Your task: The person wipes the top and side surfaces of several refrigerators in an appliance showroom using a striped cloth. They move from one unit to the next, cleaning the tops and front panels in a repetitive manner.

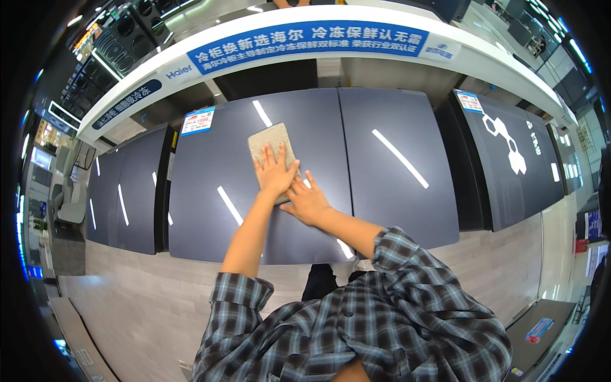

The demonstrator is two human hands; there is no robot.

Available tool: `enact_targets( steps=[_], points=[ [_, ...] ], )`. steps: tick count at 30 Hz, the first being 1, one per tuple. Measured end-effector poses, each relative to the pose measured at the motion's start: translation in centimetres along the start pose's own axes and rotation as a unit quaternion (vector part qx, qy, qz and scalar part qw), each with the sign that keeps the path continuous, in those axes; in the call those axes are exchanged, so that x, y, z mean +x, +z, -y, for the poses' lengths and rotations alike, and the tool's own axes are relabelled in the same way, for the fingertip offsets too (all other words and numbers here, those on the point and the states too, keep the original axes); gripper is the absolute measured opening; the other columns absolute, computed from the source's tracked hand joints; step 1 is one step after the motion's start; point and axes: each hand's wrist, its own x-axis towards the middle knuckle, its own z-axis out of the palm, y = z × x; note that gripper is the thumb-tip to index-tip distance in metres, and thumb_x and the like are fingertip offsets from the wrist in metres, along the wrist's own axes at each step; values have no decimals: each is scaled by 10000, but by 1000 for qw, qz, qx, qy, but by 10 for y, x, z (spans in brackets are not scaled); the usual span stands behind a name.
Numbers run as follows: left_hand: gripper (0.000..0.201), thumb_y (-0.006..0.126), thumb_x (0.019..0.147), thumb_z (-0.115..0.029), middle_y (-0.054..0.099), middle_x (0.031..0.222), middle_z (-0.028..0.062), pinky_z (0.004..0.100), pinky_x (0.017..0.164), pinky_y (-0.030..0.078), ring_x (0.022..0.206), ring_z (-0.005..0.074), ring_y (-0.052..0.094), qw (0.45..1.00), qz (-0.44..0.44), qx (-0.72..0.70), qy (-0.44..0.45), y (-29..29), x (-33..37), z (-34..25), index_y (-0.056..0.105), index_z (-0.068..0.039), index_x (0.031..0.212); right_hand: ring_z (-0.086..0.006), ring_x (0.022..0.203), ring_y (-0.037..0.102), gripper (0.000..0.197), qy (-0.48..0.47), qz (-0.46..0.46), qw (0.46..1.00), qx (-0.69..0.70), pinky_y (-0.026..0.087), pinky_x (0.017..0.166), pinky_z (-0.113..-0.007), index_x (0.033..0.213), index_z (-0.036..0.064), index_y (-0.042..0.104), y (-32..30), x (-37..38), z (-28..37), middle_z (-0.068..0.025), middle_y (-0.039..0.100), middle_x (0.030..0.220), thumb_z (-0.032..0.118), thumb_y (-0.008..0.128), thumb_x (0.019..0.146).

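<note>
A folded beige cloth (269, 135) lies flat on the glossy dark blue-grey top of a chest freezer (203, 165), left of the seam in the lid. My left hand (275, 173) presses down on the cloth with its fingers stretched out and apart. Close against it, my right hand (309, 202) has its fingers spread, the fingertips meeting the left hand at the cloth's right edge. Part of the cloth is hidden beneath both hands. Neither hand is curled around anything.
Darker freezers flank this one on the left (130, 191) and right (515, 159). Price cards (198, 120) stand at the back corners. A white display rail with a blue banner (305, 46) curves along the far side. Pale wood-look flooring (159, 299) lies in front.
</note>
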Motion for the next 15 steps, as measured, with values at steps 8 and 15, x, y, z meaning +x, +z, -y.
enact_targets(
  steps=[8, 15],
  points=[
    [791, 371, 931, -637, 82, 1599, 226, 539, 1168, -44, 1499, 324, 6, 993, 21, -19, 116, 36, -15, -173, 185, -188, 1554, -305, 1460, 206, 666, 87, -32, 995, -22, 98, 1173, -564, 1484, 77, 309, -25, -128, -101, -176, 323, 1521, 497, 422, 980],
    [788, 405, 928, -619, 82, 1599, 226, 541, 1164, -58, 1499, 323, -4, 985, 29, -33, 167, 60, -32, -277, 209, -174, 1548, -295, 1454, 219, 647, 151, -78, 985, -17, 114, 1169, -565, 1469, 70, 337, -35, -212, -152, -150, 331, 1519, 486, 428, 982]
  ],
)
